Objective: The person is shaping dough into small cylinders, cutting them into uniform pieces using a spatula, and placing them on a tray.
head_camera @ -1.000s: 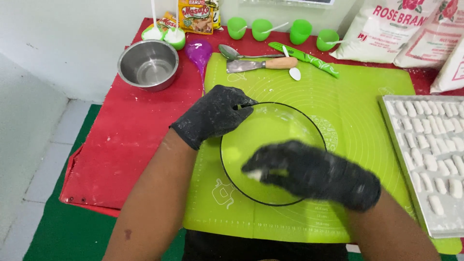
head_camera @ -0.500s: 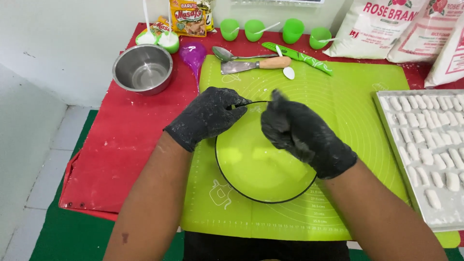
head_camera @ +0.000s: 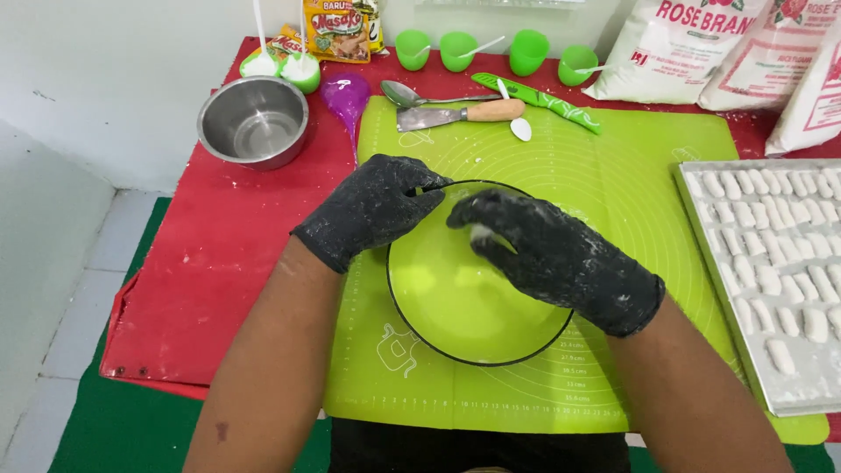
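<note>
A round, clear glass plate with a dark rim lies near the middle of a lime-green silicone pastry mat, which shows through it and covers the red-clothed desk beneath; every place here is told from that plate. The left hand, in a flour-dusted black glove, sits on the plate's upper left rim with its fingers curled narrowly over the edge, seemingly to steady it. The right hand, gloved the same, reaches across the plate's upper half, its fingers bent close together and pinching a small white lump of dough just above the glass, probably so that crumbs fall on the plate.

Right of the plate, within easy reach, a flat metal tray carries rows of small white dough pieces. Beyond the plate lie a wooden-handled scraper and a metal spoon. Up and left of it stands an empty steel bowl, apart from the floury work.
</note>
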